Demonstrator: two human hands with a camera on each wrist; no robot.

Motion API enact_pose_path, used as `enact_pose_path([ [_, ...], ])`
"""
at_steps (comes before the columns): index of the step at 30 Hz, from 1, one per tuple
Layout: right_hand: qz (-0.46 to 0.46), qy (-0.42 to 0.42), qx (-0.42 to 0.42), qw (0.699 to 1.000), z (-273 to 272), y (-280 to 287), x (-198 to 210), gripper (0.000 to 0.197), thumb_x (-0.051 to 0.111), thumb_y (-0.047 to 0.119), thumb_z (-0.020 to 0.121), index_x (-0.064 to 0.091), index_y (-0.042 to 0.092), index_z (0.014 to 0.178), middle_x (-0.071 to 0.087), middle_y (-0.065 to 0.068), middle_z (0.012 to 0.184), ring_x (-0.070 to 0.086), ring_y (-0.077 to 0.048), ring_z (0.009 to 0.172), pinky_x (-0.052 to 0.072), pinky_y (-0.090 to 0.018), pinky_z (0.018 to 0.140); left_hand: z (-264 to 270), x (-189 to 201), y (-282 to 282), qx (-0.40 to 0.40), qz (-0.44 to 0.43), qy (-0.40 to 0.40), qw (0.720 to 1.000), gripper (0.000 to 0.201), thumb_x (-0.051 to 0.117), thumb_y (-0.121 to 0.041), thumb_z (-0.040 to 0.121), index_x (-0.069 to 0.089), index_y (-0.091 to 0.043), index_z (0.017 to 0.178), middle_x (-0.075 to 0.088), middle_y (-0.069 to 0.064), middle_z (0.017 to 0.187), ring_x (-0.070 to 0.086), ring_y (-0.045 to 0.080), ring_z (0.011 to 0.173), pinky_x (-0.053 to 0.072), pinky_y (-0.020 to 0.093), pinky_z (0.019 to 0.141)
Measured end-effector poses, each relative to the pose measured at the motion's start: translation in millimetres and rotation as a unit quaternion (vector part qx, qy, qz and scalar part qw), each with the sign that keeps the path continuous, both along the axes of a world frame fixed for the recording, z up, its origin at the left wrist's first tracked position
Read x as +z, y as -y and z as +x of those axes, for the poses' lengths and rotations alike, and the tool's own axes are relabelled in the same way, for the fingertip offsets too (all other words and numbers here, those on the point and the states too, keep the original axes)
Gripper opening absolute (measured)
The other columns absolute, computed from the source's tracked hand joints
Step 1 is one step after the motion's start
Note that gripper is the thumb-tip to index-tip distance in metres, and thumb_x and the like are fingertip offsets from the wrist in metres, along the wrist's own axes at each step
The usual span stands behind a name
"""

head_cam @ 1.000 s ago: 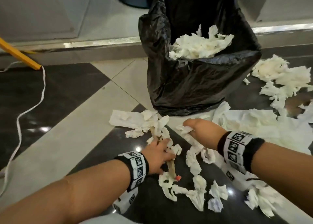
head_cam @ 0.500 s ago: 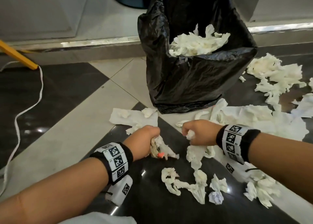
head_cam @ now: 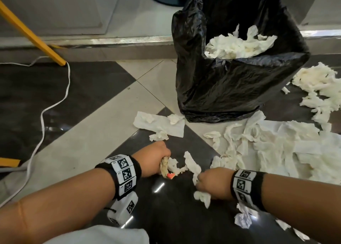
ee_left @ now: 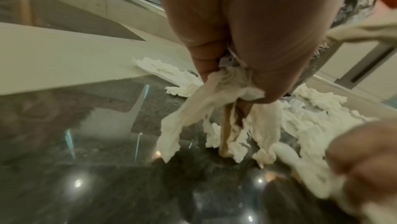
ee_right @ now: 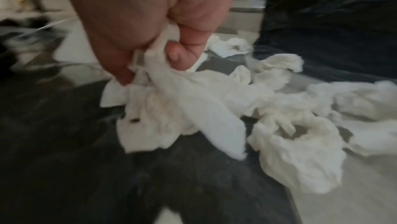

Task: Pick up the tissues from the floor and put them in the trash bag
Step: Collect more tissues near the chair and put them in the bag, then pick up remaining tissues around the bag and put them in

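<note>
A black trash bag (head_cam: 230,85) stands open on the floor, with white tissues (head_cam: 238,46) piled inside. My left hand (head_cam: 155,160) grips a bunch of crumpled tissues (head_cam: 171,167) with a small orange bit at its lower end; the left wrist view shows my left hand (ee_left: 232,67) and strands of tissue (ee_left: 214,108) hanging from its fist. My right hand (head_cam: 212,183) grips another clump of tissue (head_cam: 193,167), seen close in the right wrist view as a white wad (ee_right: 171,105) held in the right hand (ee_right: 150,49). Both fists hover low over the dark tile.
Loose tissues (head_cam: 287,147) cover the floor to the right, and a flat sheet (head_cam: 158,123) lies before the bag. A white cord (head_cam: 42,114) and yellow pole (head_cam: 31,33) lie at the left. A step edge (head_cam: 110,40) runs behind.
Both hands have closed on tissues and drawn back toward me. The right hand moved down and nearer; tissues that lay between the hands are now gathered up.
</note>
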State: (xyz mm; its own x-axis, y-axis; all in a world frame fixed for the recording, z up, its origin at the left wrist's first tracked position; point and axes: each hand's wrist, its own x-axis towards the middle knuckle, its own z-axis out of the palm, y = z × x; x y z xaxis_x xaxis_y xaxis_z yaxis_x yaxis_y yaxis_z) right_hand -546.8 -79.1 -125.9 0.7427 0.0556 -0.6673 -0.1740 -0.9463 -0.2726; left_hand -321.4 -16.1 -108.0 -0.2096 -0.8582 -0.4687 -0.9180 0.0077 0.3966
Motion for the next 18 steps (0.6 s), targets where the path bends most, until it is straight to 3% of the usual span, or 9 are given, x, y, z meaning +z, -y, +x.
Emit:
enact_pose_path([
  [3,0.021,0.074,-0.130,0.989,1.9,16.8,14.2,0.024,0.057,0.029,0.081,0.061,0.012,0.098,0.052,-0.005,0.107,0.055,-0.024,0.094,0.046,-0.032,0.080,-1.3,-4.2,-4.3,-0.042,0.009,0.016,0.999,0.013,0.064,-0.016,0.081,0.061,-0.011,0.092,0.043,0.000,0.121,0.053,0.020,0.096,0.041,0.022,0.080],
  [5,0.035,0.118,-0.213,0.969,2.0,26.7,21.2,0.009,0.060,0.024,0.077,0.059,0.015,0.077,0.047,0.004,0.102,0.051,-0.016,0.086,0.043,-0.019,0.076,-2.7,-10.7,-10.3,-0.094,0.027,0.043,0.994,0.018,0.062,-0.011,0.083,0.063,-0.012,0.100,0.038,0.001,0.139,0.051,0.027,0.113,0.044,0.031,0.093],
  [7,0.055,0.136,-0.279,0.949,2.5,33.4,25.0,0.009,0.062,0.017,0.075,0.055,0.018,0.069,0.048,0.009,0.101,0.051,-0.012,0.084,0.040,-0.015,0.074,-7.2,-16.8,-15.5,-0.158,0.061,0.075,0.983,0.028,0.057,-0.008,0.086,0.062,-0.013,0.113,0.032,0.004,0.148,0.041,0.030,0.126,0.039,0.036,0.102],
  [8,0.052,0.143,-0.299,0.942,2.6,36.0,26.1,0.002,0.061,0.015,0.075,0.059,0.016,0.075,0.053,0.006,0.103,0.054,-0.014,0.088,0.042,-0.018,0.078,-8.2,-18.8,-17.4,-0.181,0.068,0.087,0.977,0.029,0.054,-0.009,0.088,0.061,-0.014,0.116,0.035,0.007,0.147,0.040,0.030,0.126,0.038,0.036,0.102],
  [10,0.040,0.166,-0.330,0.928,4.4,38.5,26.8,0.014,0.057,0.012,0.077,0.061,0.011,0.091,0.059,0.000,0.098,0.055,-0.018,0.090,0.039,-0.021,0.075,-9.8,-19.1,-19.9,-0.204,0.092,0.098,0.970,0.027,0.050,-0.013,0.091,0.059,-0.013,0.117,0.047,0.012,0.131,0.048,0.030,0.116,0.040,0.036,0.095],
  [12,0.056,0.175,-0.349,0.919,8.0,38.2,27.8,0.030,0.054,0.011,0.078,0.058,0.019,0.107,0.058,0.002,0.097,0.054,-0.017,0.090,0.040,-0.024,0.075,-10.1,-20.2,-19.3,-0.218,0.098,0.116,0.964,0.028,0.049,-0.007,0.089,0.059,-0.010,0.116,0.051,0.014,0.119,0.053,0.032,0.107,0.043,0.036,0.086],
  [15,0.045,0.127,-0.296,0.946,16.1,36.3,19.3,0.057,0.051,0.013,0.082,0.044,0.034,0.135,0.051,-0.001,0.118,0.052,-0.019,0.107,0.044,-0.029,0.091,-5.6,-18.2,-15.1,-0.163,0.101,0.112,0.975,0.026,0.053,-0.003,0.085,0.061,-0.010,0.108,0.051,0.010,0.115,0.055,0.029,0.103,0.042,0.032,0.082],
  [18,-0.002,0.066,-0.241,0.968,23.3,27.3,6.5,0.066,0.050,0.010,0.087,0.029,0.037,0.143,0.039,-0.007,0.125,0.051,-0.029,0.108,0.044,-0.036,0.091,0.2,-13.3,-9.2,-0.116,0.065,0.074,0.988,0.012,0.060,-0.016,0.083,0.063,-0.012,0.094,0.052,0.006,0.104,0.058,0.025,0.091,0.042,0.027,0.073],
])
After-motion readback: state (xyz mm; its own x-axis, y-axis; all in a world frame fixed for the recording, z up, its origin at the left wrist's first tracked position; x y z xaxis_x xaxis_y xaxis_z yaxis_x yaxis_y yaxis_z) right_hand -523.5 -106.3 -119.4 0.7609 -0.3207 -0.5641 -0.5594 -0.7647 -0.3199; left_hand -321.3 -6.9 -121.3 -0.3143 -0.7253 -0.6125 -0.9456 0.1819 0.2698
